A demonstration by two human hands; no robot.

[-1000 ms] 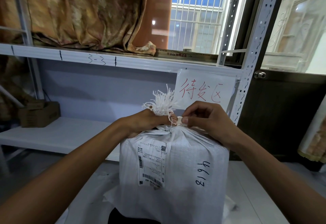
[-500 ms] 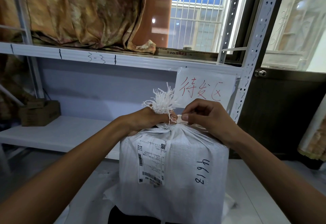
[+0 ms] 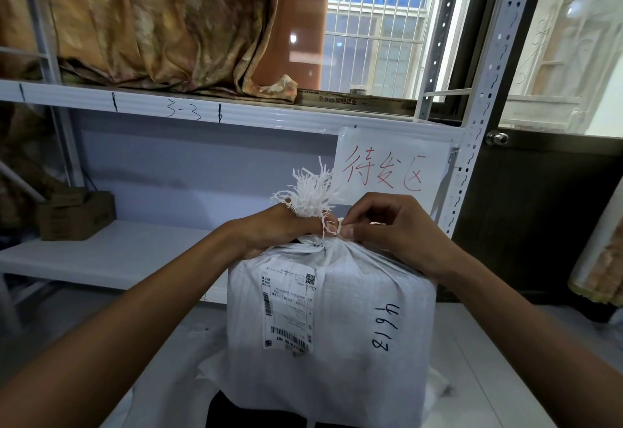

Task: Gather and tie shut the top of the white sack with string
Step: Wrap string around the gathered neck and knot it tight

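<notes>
A white woven sack (image 3: 357,319) stands upright in front of me, with a shipping label and the handwritten number 46613 on its side. Its top is bunched into a neck with a frayed white fringe (image 3: 312,191) sticking up. My left hand (image 3: 269,228) is closed around the neck from the left. My right hand (image 3: 394,228) pinches a thin white string (image 3: 338,227) right beside the neck, thumb and forefinger together. How the string runs around the neck is hidden by my fingers.
A white metal shelf rack (image 3: 141,104) stands behind the sack, with a brown cardboard box (image 3: 76,215) on its lower board at left. A paper sign with red writing (image 3: 391,171) hangs on the rack. A dark door (image 3: 539,218) is at right.
My hands and the sack stay almost in the same place. My right fingers have shifted slightly on the string at the neck.
</notes>
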